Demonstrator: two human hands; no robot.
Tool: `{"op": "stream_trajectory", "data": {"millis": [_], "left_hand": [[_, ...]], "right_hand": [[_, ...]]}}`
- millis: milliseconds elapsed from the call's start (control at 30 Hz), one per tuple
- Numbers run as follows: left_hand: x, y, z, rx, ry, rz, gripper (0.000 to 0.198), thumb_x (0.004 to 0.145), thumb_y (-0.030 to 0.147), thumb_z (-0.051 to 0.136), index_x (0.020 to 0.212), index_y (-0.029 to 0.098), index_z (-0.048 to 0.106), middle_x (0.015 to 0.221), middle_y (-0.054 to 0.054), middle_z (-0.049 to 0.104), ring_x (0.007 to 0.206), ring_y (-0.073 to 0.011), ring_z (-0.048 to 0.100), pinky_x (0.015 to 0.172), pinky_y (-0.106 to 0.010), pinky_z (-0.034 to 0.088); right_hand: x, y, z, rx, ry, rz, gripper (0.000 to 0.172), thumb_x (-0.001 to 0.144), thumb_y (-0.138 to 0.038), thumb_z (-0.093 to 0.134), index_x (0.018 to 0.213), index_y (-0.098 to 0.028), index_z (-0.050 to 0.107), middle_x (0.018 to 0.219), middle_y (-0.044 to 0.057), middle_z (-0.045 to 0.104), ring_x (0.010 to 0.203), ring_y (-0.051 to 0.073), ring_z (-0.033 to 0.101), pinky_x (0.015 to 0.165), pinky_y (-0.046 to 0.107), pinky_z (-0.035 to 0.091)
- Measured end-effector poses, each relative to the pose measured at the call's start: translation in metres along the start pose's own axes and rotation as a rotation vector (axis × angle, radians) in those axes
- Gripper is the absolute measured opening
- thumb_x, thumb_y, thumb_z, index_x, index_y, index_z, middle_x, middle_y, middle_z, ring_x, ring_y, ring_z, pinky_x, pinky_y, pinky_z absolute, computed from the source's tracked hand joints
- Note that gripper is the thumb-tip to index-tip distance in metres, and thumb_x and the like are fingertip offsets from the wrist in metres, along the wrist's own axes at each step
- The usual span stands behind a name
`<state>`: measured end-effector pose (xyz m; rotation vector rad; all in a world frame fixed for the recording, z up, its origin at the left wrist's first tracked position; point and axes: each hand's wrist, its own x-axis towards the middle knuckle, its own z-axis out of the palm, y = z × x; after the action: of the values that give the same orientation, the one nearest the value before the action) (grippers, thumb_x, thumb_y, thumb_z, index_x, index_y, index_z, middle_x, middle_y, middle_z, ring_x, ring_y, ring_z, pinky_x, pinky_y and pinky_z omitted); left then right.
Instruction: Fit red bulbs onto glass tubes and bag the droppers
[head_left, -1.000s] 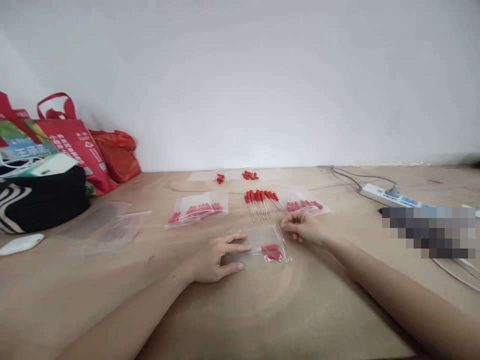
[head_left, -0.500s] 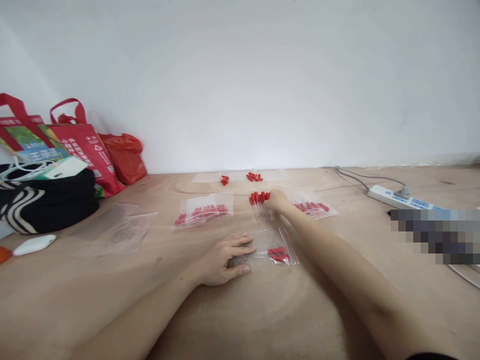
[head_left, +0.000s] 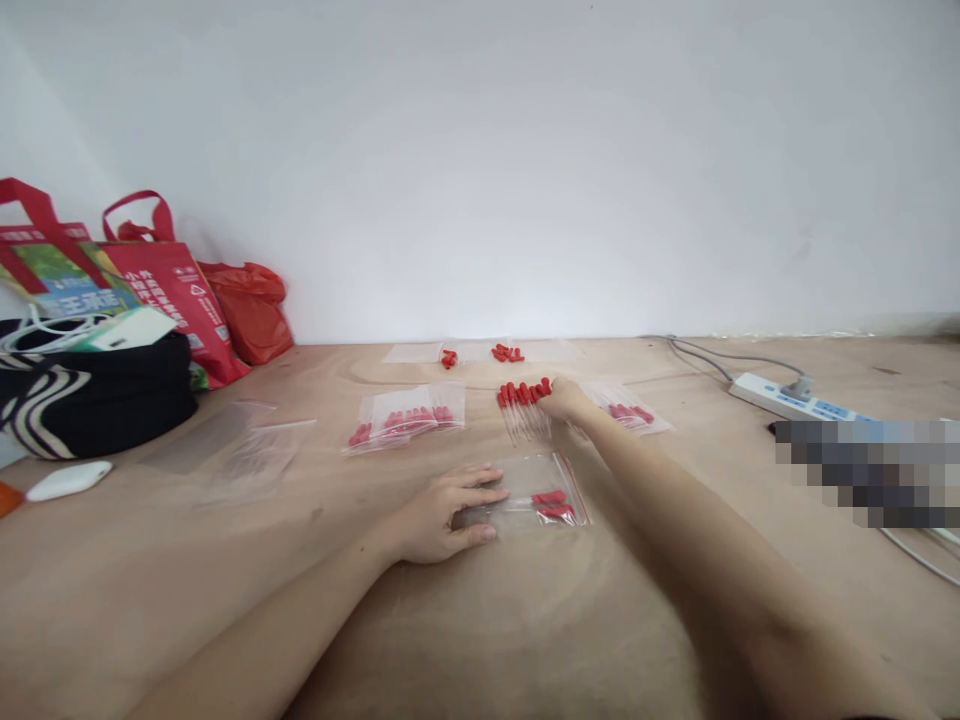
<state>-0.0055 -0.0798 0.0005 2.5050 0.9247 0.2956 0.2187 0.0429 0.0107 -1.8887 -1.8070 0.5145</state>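
Observation:
My left hand (head_left: 457,515) lies with fingers spread on a clear zip bag (head_left: 525,470), pressing it to the table. Inside the bag are two droppers (head_left: 551,497) with red bulbs and thin clear stems, their bulbs toward the bag's red-striped opening. Farther off, a row of similar red-bulbed droppers (head_left: 517,395) lies side by side. At the row's right end, my right hand (head_left: 566,402) has its fingers closed around a dropper, its fingertips partly hidden.
Filled zip bags (head_left: 409,415) lie left of the row and more filled bags (head_left: 634,415) right of it. Loose red bulbs (head_left: 508,353) rest near the wall. Flat zip bags (head_left: 255,460), a black pouch (head_left: 97,390) and shopping bags (head_left: 169,300) are left; a power strip (head_left: 795,400) is right.
My right hand has shifted slightly right along the row, uncovering more red bulbs. My left hand stays on the zip bag. The view has tilted slightly.

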Motion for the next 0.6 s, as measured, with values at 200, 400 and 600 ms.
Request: {"op": "stream_trajectory", "data": {"millis": [200,400,600], "left_hand": [[0.0,0.002,-0.001,0.024,-0.004,-0.007,0.042,0.08,0.037,0.05,0.121,0.028,0.046,0.133,-0.004,0.037,0.123,-0.022,0.031,0.101,-0.042,0.027],[0.0,0.001,-0.001,0.053,-0.024,-0.019,0.043,0.08,0.039,0.048,0.122,0.028,0.044,0.135,-0.003,0.034,0.124,-0.0211,0.03,0.102,-0.041,0.026],[0.0,0.002,-0.001,0.029,0.001,-0.029,0.054,0.08,0.038,0.049,0.129,0.027,0.033,0.134,-0.002,0.036,0.124,-0.0211,0.03,0.102,-0.041,0.026]], "right_hand": [[-0.035,0.03,-0.017,0.322,0.083,-0.057,0.063,0.072,-0.019,0.044,0.128,-0.01,0.015,0.058,-0.003,0.053,0.049,0.011,0.053,0.048,0.02,0.041],[-0.081,0.064,-0.008,0.794,0.11,-0.036,0.06,0.071,-0.039,0.05,0.117,-0.019,0.018,0.06,-0.008,0.048,0.042,0.01,0.05,0.041,0.022,0.042],[-0.107,0.055,0.003,1.137,-0.016,0.063,0.04,0.07,-0.049,0.05,0.091,-0.024,0.028,0.067,-0.003,0.053,0.056,0.012,0.058,0.06,0.03,0.05]]}}
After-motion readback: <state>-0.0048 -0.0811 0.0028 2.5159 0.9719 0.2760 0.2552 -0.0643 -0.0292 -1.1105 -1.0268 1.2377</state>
